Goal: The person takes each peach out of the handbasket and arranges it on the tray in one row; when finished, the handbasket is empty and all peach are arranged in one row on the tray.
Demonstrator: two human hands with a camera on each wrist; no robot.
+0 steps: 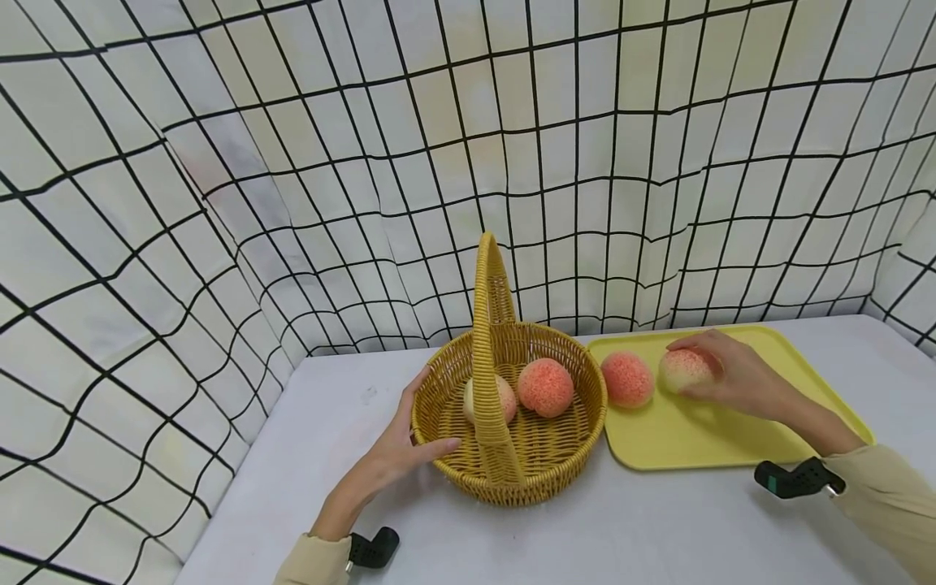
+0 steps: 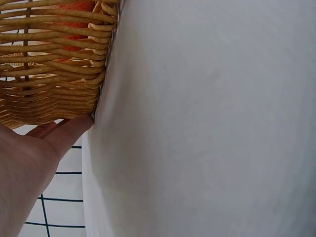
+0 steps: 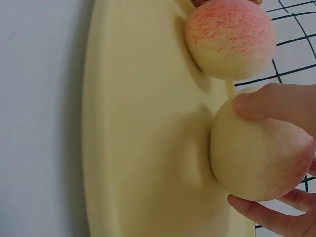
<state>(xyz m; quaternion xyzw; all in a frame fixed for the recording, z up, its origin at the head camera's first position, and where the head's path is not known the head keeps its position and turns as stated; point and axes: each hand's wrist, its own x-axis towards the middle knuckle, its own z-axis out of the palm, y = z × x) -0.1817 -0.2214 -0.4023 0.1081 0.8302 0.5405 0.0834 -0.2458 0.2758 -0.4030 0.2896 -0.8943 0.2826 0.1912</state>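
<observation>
My left hand (image 1: 398, 435) lies against the left side of a round wicker basket (image 1: 544, 479) with a tall arched handle. Its thumb reaches across the front rim, and its straight fingers (image 2: 69, 133) touch the outer wall. Inside the basket lie two peaches, a pink one (image 1: 545, 387) and a paler one (image 1: 506, 398) partly behind the handle. Over the yellow tray (image 1: 687, 443), my right hand (image 1: 738, 378) grips a cream-and-pink peach (image 3: 256, 153) between thumb and fingers. Another pink peach (image 3: 229, 39) sits on the tray between that one and the basket.
The tray's left edge adjoins the basket on a white-covered table (image 1: 585, 544). White walls with a black grid (image 1: 541, 162) rise behind the table and at its left side. The basket's handle (image 1: 483, 325) stands upright.
</observation>
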